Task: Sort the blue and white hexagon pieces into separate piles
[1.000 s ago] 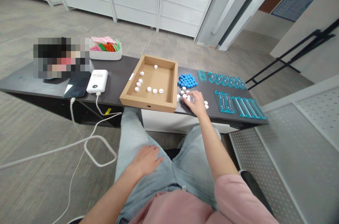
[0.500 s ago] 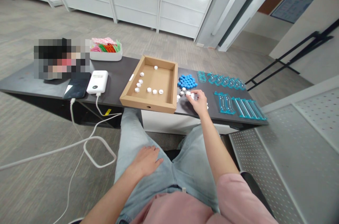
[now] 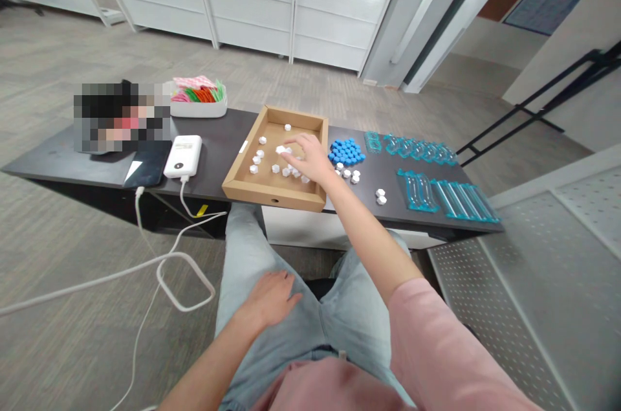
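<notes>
My right hand (image 3: 310, 157) is over the right half of a shallow cardboard tray (image 3: 233, 189), fingers apart. Several small white faceted pieces (image 3: 275, 169) lie on the tray's floor, some below the palm. Just off the fingertips is another white piece (image 3: 280, 149); whether it touches them I cannot tell. More white pieces (image 3: 356, 178) sit on the dark table right of the tray, partly behind my wrist, with a separate pair (image 3: 381, 197) farther right. My left hand (image 3: 275, 298) rests flat on my left thigh, holding nothing.
Blue pieces (image 3: 347, 152) are clustered beside the tray. Teal-ended clear parts (image 3: 421, 192) lie in rows at the table's right. On the left are a white power bank (image 3: 183, 156) with a cable, a dark phone (image 3: 148, 165) and a white bin (image 3: 204, 108) of colourful packets.
My right hand has moved left from the white pieces on the table to above the tray, and its fingers have spread. More white pieces are in the tray. My left hand stays put.
</notes>
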A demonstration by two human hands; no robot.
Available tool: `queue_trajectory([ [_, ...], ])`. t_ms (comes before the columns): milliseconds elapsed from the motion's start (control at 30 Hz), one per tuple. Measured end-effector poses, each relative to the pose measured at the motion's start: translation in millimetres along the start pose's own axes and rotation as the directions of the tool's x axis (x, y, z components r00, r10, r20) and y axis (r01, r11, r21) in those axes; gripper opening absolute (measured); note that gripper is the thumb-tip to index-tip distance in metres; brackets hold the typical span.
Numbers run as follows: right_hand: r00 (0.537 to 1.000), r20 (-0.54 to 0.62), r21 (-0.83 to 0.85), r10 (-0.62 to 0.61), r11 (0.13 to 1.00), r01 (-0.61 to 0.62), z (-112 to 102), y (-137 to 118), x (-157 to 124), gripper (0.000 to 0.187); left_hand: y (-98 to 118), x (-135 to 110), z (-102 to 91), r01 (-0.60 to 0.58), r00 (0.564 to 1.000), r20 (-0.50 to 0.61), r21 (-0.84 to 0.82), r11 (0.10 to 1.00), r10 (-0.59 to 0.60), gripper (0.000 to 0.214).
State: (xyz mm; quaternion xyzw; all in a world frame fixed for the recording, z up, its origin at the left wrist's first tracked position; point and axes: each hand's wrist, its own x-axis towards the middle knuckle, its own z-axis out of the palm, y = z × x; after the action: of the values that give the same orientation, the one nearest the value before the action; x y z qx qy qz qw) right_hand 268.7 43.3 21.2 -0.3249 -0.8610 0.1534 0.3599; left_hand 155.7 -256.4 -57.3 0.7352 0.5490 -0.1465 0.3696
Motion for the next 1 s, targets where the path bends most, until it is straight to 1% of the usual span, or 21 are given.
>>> queue_trajectory([
  [67,0.999,0.033,-0.005,-0.024,1.000,0.024,5.4,-4.5,6.5,0.030,0.1,-0.5,-0.4,0.001,1.000,0.002,0.007,1.000,-0.001,0.066],
  [100,0.999,0.032,-0.011,-0.026,1.000,0.027,3.9,-4.1,5.5,0.029,0.2,-0.7,-0.7,0.001,1.000,0.003,0.011,1.000,-0.001,0.065],
  [167,1.000,-0.003,-0.031,-0.013,0.999,0.013,-6.8,1.9,-4.8,0.030,0.4,-1.1,-1.1,0.000,1.000,0.005,0.015,1.000,0.000,0.065],
  [200,0.999,-0.042,-0.044,0.009,0.999,-0.010,-15.0,7.5,-13.8,0.032,0.5,-1.3,-1.3,-0.001,1.000,0.006,0.016,1.000,0.001,0.064],
  [267,0.982,-0.161,-0.074,0.095,0.991,-0.108,-33.7,22.3,-38.4,0.038,0.7,-1.7,-1.4,-0.003,1.000,0.004,0.012,1.000,0.003,0.065],
  [333,0.939,-0.277,-0.114,0.206,0.963,-0.245,-50.1,39.6,-68.2,0.042,0.9,-1.9,-0.9,-0.006,1.000,-0.001,0.005,1.000,0.006,0.066],
  [367,0.917,-0.308,-0.149,0.253,0.939,-0.309,-55.8,47.9,-83.5,0.042,1.1,-1.9,-0.5,-0.006,1.000,-0.005,0.001,1.000,0.006,0.066],
  [400,0.903,-0.315,-0.192,0.293,0.912,-0.363,-59.3,55.4,-98.1,0.042,1.3,-1.8,0.0,-0.007,1.000,-0.009,-0.001,1.000,0.007,0.067],
  [467,0.890,-0.291,-0.271,0.351,0.862,-0.428,-60.2,66.8,-122.9,0.049,1.8,-1.5,1.0,-0.006,1.000,-0.010,0.002,1.000,0.006,0.068],
  [567,0.898,-0.212,-0.319,0.386,0.841,-0.437,-51.5,73.7,-143.2,0.063,2.3,-0.5,2.2,-0.004,1.000,0.000,0.018,1.000,0.004,0.068],
  [700,0.905,-0.112,-0.340,0.410,0.840,-0.423,-42.8,70.3,-144.1,0.071,1.2,0.3,1.8,-0.006,1.000,0.005,0.030,1.000,0.005,0.069],
  [900,0.905,0.009,-0.383,0.425,0.838,-0.389,-47.9,57.1,-141.4,0.069,-0.7,0.0,-2.3,-0.008,1.000,0.010,0.035,0.999,0.007,0.067],
  [933,0.906,0.023,-0.394,0.423,0.836,-0.381,-49.3,54.5,-142.0,0.072,-0.8,-0.2,-2.8,-0.009,1.000,0.011,0.036,0.999,0.008,0.067],
  [1000,0.907,0.057,-0.424,0.418,0.832,-0.357,-51.7,49.5,-142.5,0.084,-1.0,-0.5,-3.2,-0.011,1.000,0.015,0.035,0.999,0.011,0.066],
])
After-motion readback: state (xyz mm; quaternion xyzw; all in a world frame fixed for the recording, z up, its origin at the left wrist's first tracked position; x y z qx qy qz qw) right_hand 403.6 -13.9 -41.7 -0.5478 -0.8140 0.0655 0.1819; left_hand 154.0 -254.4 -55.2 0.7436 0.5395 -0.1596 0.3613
